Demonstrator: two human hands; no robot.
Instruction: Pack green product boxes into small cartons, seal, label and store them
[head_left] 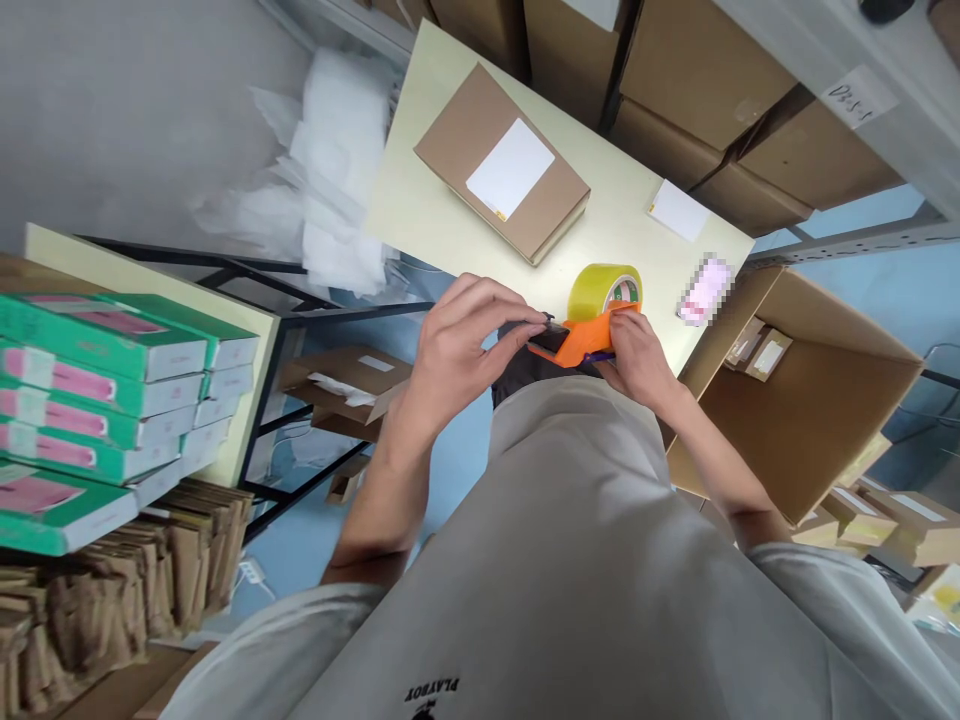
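An orange tape dispenser (576, 342) with a roll of yellow tape (595, 290) on it is held in front of my waist. My right hand (643, 358) is closed around its orange body. The fingers of my left hand (472, 335) pinch together at the dispenser's dark front end; whatever lies between the fingertips is too small to make out. Past my hands, a brown cardboard box (517, 120) lies on the pale table, bearing a white label (511, 168) on top.
On the table (405, 190) also lie a white label stack (679, 210) and a blurred-out pink item (705, 290). A large open carton (810, 380) stands at right. Green boxes (97, 390) are stacked at left, above folded cardboard (112, 570). White wrapping (341, 160) hangs beyond the table's left end.
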